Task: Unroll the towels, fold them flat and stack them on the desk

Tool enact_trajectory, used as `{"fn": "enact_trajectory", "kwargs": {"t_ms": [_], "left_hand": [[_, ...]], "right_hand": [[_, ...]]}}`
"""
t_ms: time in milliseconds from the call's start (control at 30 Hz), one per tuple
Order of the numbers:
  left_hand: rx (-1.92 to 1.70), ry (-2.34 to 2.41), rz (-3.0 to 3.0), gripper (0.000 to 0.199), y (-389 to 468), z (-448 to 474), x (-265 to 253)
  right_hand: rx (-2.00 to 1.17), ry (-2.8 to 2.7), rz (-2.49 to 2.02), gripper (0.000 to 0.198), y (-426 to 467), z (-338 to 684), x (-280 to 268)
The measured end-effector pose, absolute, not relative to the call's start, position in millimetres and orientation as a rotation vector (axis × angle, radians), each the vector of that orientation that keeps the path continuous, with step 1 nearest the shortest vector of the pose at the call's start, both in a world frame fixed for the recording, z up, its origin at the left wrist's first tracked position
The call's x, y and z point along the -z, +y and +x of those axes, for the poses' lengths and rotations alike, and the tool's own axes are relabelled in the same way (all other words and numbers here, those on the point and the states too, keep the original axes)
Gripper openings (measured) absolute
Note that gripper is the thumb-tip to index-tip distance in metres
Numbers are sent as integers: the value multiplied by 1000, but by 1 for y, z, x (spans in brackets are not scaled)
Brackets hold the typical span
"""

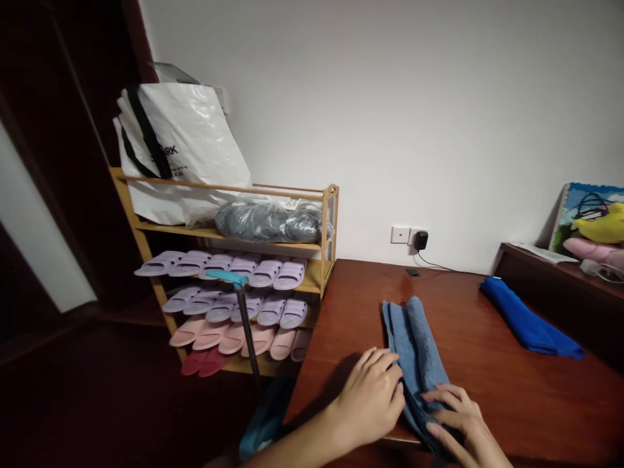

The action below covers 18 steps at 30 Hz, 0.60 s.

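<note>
A blue-grey towel [423,351] lies on the brown table, folded into a long narrow strip with a raised fold along its right side. My left hand [373,393] is at the strip's left edge, its fingers curled closed on the cloth. Over the near right end rests my right hand [461,416], fingers spread and bent, fingertips touching the towel. Part of the towel's near end is hidden under this hand. To the right lies a bright blue folded cloth [529,318], apart from both hands.
Left of the table [351,305] stands a wooden rack [323,260] with several slippers [266,273], a white bag [195,136] and a plastic-wrapped grey bundle [268,220]. A blue-topped handle [229,278] rises before it. A black plug [420,240] sits in the wall; a raised shelf [531,270] edges the right.
</note>
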<state>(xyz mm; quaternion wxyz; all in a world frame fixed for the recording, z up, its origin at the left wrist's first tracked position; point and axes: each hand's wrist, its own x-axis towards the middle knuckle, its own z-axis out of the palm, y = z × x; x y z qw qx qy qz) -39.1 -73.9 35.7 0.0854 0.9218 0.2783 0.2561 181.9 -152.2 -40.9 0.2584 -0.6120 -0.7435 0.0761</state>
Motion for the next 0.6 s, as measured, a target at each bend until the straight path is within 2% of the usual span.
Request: {"fn": "enact_trajectory", "kwargs": {"t_ms": [133,267,333,500,600], "left_hand": [[-636,899,2751,22,-72,-28,-28],[-399,790,2750,68,-68,-24,-7],[-272,721,2728,81,-65,-25,4],[-169,790,2693,87,-61,-34,10],[-157,815,2695,88,-60,-44,4]], "right_hand": [[-199,-1921,-1547,27,-151,186,40],[-310,-1746,-1534,34,-152,191,41],[-357,-1647,-1559,36,-155,199,45],[-211,-1162,-1771,48,-169,256,69],[-191,-991,-1894,43,-183,306,90]]}}
